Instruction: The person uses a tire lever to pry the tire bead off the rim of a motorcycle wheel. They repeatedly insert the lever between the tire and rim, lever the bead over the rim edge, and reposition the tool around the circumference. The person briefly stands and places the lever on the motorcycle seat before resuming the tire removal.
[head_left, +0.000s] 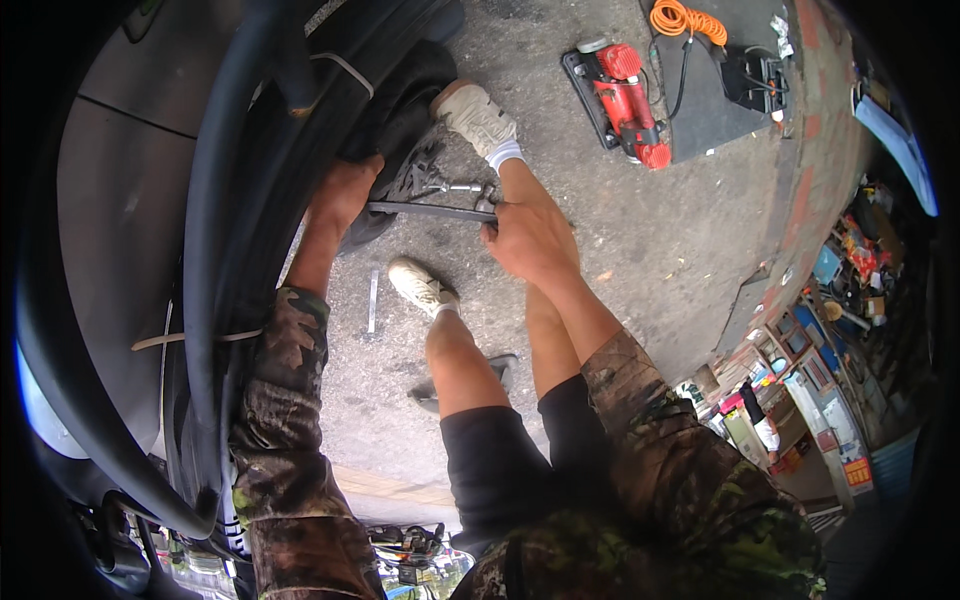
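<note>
My left hand (346, 191) is at a black tire (409, 112) beside the vehicle; its fingers are mostly hidden against the dark rubber, so its grip is unclear. In my right hand (536, 234) is one end of a flat dark metal bar (431, 211). The bar's other end reaches the tire near my left hand. Just beyond the bar is a shiny metal tool (459, 187), its exact kind unclear. A thin, flat metal strip (373, 301) lies on the pavement near my shoe (420, 285).
A black tubular bar (201, 247) runs along the dark vehicle body (112, 202) at left. On the pavement stand a red air compressor (628, 101) and an orange coiled hose (679, 16) on a dark mat (705, 105). Shelving, clutter and a person (759, 420) are farther right.
</note>
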